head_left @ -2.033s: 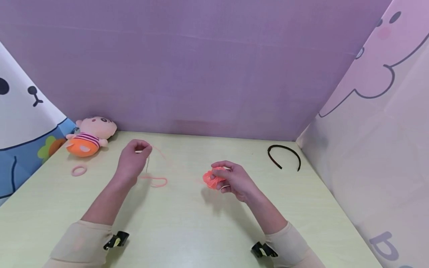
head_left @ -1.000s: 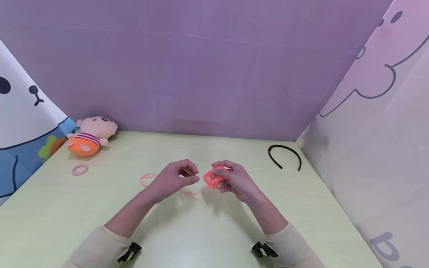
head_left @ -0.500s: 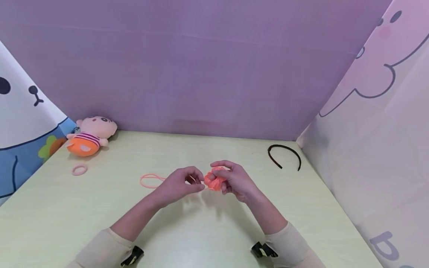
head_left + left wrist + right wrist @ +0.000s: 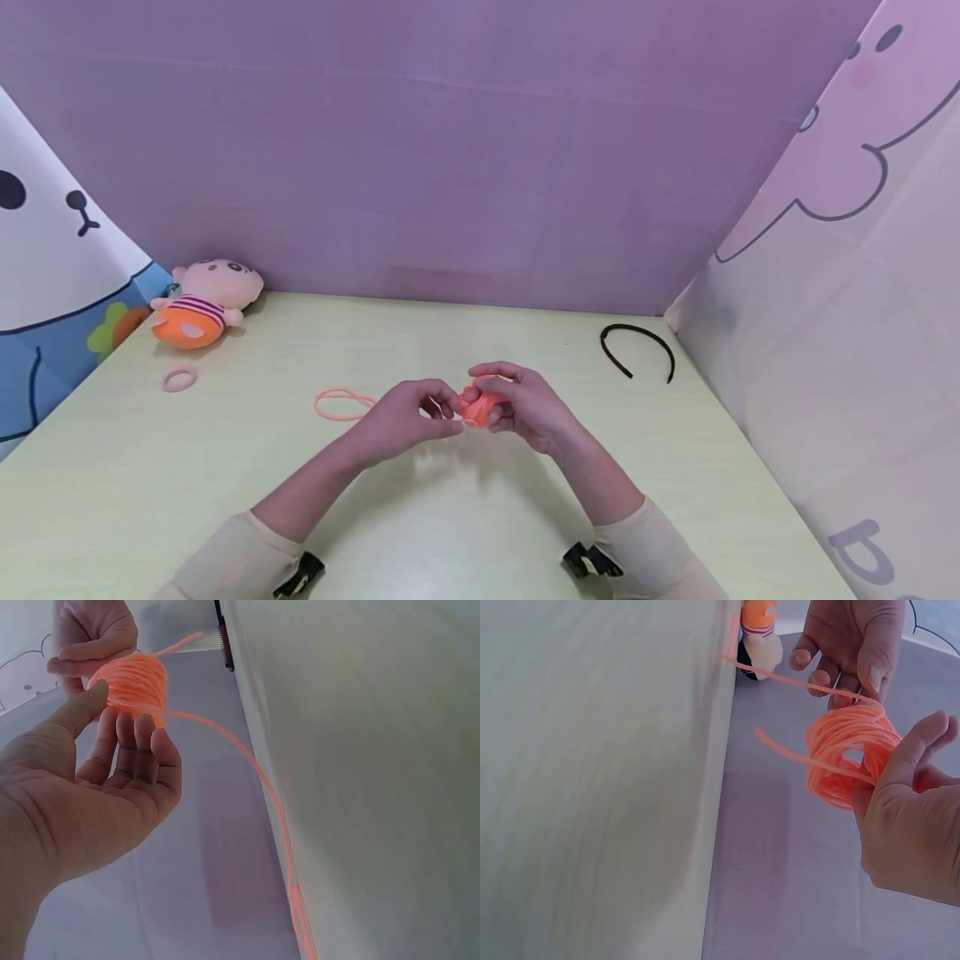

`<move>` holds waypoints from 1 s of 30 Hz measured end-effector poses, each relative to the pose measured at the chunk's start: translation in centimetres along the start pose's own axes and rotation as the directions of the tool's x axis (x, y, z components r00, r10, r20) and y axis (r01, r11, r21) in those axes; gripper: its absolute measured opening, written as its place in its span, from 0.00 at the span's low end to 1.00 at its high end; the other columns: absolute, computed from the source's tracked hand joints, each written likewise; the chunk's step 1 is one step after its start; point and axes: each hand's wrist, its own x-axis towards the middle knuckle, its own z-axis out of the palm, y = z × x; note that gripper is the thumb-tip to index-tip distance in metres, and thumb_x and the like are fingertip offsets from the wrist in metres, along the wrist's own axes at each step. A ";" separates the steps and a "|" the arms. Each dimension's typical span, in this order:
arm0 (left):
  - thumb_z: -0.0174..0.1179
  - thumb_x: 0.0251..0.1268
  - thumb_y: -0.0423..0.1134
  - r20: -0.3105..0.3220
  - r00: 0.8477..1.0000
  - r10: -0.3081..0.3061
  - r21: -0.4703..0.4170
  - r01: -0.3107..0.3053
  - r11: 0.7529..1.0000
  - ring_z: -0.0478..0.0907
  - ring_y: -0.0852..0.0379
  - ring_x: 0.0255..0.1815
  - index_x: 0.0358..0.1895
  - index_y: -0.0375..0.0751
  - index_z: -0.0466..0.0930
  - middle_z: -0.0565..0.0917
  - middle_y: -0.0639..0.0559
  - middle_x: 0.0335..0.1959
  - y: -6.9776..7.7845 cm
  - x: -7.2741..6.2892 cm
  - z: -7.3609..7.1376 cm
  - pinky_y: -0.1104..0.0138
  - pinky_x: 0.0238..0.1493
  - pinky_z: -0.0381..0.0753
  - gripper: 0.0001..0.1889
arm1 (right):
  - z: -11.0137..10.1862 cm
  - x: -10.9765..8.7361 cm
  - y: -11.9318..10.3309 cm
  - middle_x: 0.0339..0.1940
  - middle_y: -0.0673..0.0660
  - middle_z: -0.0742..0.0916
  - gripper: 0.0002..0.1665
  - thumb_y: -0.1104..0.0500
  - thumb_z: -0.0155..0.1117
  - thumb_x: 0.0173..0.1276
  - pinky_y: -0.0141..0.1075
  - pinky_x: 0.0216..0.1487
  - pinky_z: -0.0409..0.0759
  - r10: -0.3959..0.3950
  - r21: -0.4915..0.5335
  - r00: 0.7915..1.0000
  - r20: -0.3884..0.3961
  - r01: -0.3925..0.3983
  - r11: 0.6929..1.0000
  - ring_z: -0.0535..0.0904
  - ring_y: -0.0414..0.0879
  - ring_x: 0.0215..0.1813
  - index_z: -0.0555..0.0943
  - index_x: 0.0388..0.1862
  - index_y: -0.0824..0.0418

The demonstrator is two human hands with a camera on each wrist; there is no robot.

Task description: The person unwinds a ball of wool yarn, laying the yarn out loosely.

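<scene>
My right hand (image 4: 528,408) holds a small bundle of orange yarn (image 4: 478,408) above the table, fingers curled round its right side. In the right wrist view the yarn bundle (image 4: 847,746) shows a hole through its middle and a short loose end sticking out. My left hand (image 4: 416,417) is at the bundle's left side, thumb and fingertips pinching the strand where it meets the windings. From there, in the left wrist view, the yarn strand (image 4: 259,769) curves down to the table. A loose yarn loop (image 4: 341,404) lies on the tabletop left of my left hand.
A plush doll (image 4: 202,304) in orange and stripes sits at the back left, with a pink ring (image 4: 178,380) in front of it. A black headband (image 4: 637,333) lies at the back right. A purple cloth wall (image 4: 480,167) stands behind the table (image 4: 480,533).
My left hand has come from the left, where it held the strand out, to the bundle, and the strand now lies slack in a loop. My right hand stays nearly in place.
</scene>
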 end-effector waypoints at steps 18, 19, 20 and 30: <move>0.70 0.65 0.36 -0.013 1.000 -0.003 0.000 0.003 1.000 0.78 0.51 0.38 0.39 0.46 0.84 0.83 0.52 0.34 0.0 0.0 0.0 0.61 0.33 0.80 0.04 | 0.0 0.1 0.0 0.37 0.57 0.88 0.19 0.63 0.57 0.77 0.30 0.29 0.83 -0.010 0.051 1.000 0.001 0.010 0.999 0.80 0.38 0.19 0.72 0.64 0.67; 0.70 0.64 0.36 -0.013 1.000 -0.006 0.002 0.006 1.000 0.78 0.51 0.38 0.39 0.46 0.84 0.82 0.52 0.34 0.0 0.0 0.1 0.61 0.33 0.80 0.05 | 0.0 0.1 0.0 0.37 0.57 0.88 0.19 0.64 0.57 0.77 0.30 0.29 0.83 -0.008 0.057 1.000 0.002 0.008 0.998 0.80 0.38 0.19 0.72 0.64 0.66; 0.70 0.64 0.37 -0.012 1.000 -0.004 0.006 0.004 1.000 0.78 0.51 0.37 0.39 0.46 0.84 0.82 0.52 0.33 0.0 0.0 0.1 0.61 0.33 0.80 0.05 | 0.0 0.1 0.0 0.37 0.57 0.88 0.19 0.64 0.57 0.77 0.30 0.29 0.83 -0.008 0.060 1.000 0.004 0.008 0.998 0.80 0.38 0.19 0.73 0.64 0.66; 0.67 0.68 0.36 -0.014 1.000 -0.016 0.038 0.017 0.999 0.79 0.52 0.37 0.39 0.42 0.85 0.83 0.53 0.34 -0.1 0.0 -0.4 0.62 0.34 0.80 0.03 | -0.1 0.1 -0.1 0.37 0.57 0.88 0.22 0.64 0.57 0.77 0.30 0.29 0.83 -0.008 0.070 1.000 0.006 0.008 0.998 0.80 0.38 0.19 0.70 0.66 0.68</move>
